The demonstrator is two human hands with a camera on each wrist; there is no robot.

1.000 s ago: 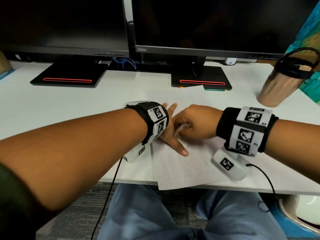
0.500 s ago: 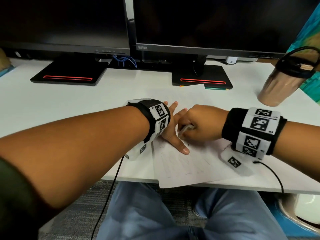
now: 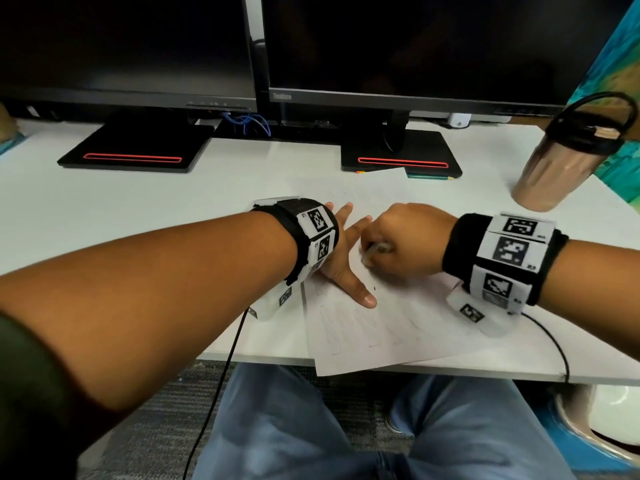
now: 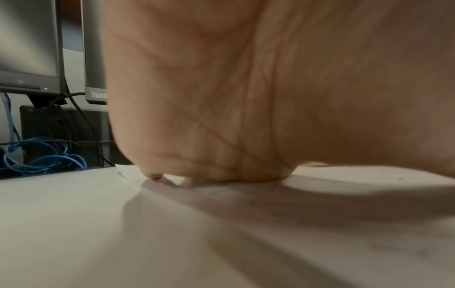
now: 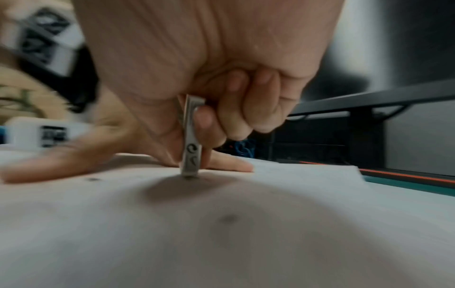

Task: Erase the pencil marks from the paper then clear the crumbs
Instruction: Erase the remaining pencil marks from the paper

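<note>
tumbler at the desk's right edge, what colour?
Copper-brown tumbler with a black lid; the head view shows it best.

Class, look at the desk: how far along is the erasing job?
Done: nothing clearly finished. In hand: the left hand presses flat on the paper while the right hand grips the eraser, its tip on the sheet. Left: faint pencil marks on the near part, and dark crumbs not yet cleared.
</note>
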